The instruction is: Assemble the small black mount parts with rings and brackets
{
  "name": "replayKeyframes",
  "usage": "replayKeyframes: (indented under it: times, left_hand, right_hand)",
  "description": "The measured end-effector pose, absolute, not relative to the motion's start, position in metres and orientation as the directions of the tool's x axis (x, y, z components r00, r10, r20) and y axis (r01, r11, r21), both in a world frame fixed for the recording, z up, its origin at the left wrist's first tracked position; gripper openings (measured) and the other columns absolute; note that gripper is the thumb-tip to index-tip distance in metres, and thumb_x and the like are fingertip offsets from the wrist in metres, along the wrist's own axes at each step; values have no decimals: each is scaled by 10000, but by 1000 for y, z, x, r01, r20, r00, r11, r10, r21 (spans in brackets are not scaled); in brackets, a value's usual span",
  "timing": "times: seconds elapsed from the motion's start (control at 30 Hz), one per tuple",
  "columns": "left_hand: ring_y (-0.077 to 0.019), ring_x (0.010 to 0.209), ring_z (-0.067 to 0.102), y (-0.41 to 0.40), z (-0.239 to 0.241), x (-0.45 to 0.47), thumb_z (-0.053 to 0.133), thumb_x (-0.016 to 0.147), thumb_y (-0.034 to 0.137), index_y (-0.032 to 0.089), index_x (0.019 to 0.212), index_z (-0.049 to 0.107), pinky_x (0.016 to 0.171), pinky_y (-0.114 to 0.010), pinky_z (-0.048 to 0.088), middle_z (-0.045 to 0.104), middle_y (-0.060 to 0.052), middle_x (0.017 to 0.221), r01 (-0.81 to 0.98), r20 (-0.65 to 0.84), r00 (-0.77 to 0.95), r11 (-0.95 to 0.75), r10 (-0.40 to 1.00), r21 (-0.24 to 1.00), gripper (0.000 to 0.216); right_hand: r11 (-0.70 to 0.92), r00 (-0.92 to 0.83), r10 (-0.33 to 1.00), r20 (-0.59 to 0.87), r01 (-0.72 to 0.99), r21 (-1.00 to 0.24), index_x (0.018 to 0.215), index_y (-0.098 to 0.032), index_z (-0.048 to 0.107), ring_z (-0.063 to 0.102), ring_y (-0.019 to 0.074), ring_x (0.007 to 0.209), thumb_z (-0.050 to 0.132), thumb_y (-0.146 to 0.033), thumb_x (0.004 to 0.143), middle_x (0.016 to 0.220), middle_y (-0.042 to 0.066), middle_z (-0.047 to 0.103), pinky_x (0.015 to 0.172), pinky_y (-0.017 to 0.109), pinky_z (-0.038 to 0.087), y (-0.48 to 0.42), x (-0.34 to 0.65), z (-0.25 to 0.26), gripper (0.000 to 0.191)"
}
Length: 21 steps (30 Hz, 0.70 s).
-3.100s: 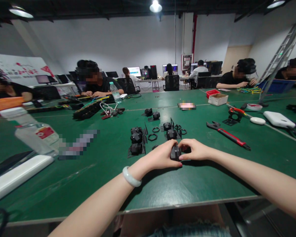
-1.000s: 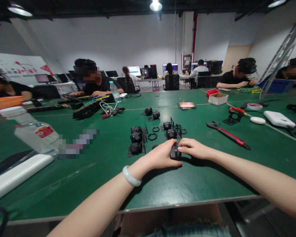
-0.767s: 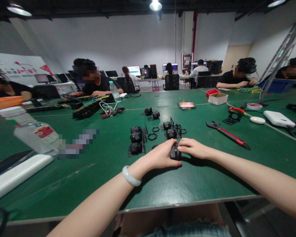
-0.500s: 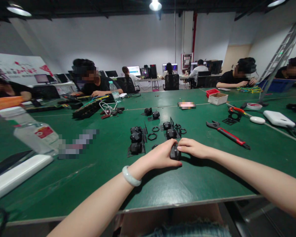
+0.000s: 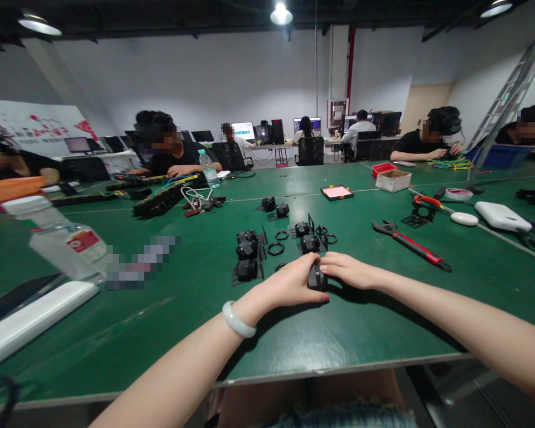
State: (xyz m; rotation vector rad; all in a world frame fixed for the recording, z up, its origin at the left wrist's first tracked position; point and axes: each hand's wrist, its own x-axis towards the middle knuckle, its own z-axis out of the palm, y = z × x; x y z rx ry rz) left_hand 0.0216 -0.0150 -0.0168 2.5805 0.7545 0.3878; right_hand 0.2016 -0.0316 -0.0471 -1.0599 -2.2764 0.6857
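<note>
My left hand point(image 5: 292, 282) is closed on a black cable gland point(image 5: 316, 279) low over the near part of the table, thumb on its near side. My right hand point(image 5: 348, 269) grips the same gland from the right with bent fingertips. Fingers cover much of the gland. Just beyond my hands sit more black glands point(image 5: 310, 243) on thin slotted plates, with loose black ring nuts point(image 5: 276, 248) beside them. To the left stands another group of glands on plates point(image 5: 246, 269).
A red-handled adjustable wrench point(image 5: 421, 249) lies to the right. Farther back are a small open box point(image 5: 393, 181), a pink pad in a black frame point(image 5: 337, 192) and a water bottle point(image 5: 208, 169). A large clear bottle point(image 5: 71, 244) leans at left. Co-workers sit across the green table point(image 5: 196, 333).
My hands keep almost the same grip on the gland in the same place. The whole view has shifted very slightly.
</note>
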Motion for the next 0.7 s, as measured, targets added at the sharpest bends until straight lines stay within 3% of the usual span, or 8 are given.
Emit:
replayKeyframes:
  times: [0.13,0.23,0.3,0.37,0.43,0.5,0.6,0.7]
  left_hand:
    - [-217,835,525,-15,-17,20,640,550,432,189,1043,410,703,-307,411,526,-46,950,448,147,814,-769,562,457,596]
    - [-226,847,525,-16,-18,19,644,538,453,191,1071,397,718,-317,408,527,-52,964,467,156,800,-764,580,445,643]
    - [-233,853,522,-15,-19,19,649,524,467,190,1073,400,727,-322,407,527,-57,968,474,163,792,-760,589,444,663]
    - [-234,854,519,-15,-19,19,650,519,470,189,1057,413,730,-320,407,524,-58,966,474,173,785,-756,595,450,651]
    - [-229,858,514,-15,-18,19,650,525,460,189,1056,411,737,-315,406,516,-58,971,470,200,771,-753,604,461,643]
    - [-219,863,507,-16,-15,18,645,540,445,188,1059,406,747,-308,403,508,-55,976,460,241,752,-750,614,475,627]
    - [-198,856,498,-18,-9,16,634,564,424,183,1040,415,751,-296,400,501,-47,963,430,293,737,-756,609,493,577]
    - [-193,862,485,-20,-5,16,638,563,406,178,1021,426,771,-301,390,495,-47,957,397,331,735,-772,591,497,554]
  right_hand:
    - [550,-461,833,305,644,-532,810,-149,545,487,131,738,294,-326,846,793,38,556,685,258,381,-36,204,-46,309]
    - [517,-356,819,450,797,-311,842,-148,535,471,152,791,375,-247,794,849,58,541,719,275,366,-41,220,-32,194]
    - [370,-276,806,524,925,-81,846,-144,536,432,207,893,461,-192,703,940,90,520,773,325,333,-42,236,-21,169]
    - [111,-104,839,534,994,20,874,-137,525,418,240,916,468,-194,681,952,111,505,770,359,327,-40,255,-14,209]
    - [-144,111,874,473,989,33,933,-122,505,421,271,918,476,-252,682,949,136,491,740,390,339,-35,273,-15,284]
    - [-324,297,901,316,946,34,970,-118,495,419,310,941,520,-309,653,971,151,477,728,430,342,-29,288,-23,370]
    - [-474,474,880,22,880,13,1025,-130,488,425,336,968,568,-345,628,1024,161,451,729,468,340,-20,301,-38,458]
    - [-564,563,825,-47,825,-20,1079,-147,467,417,335,1005,573,-291,640,1088,173,414,729,465,354,-12,307,-44,475]
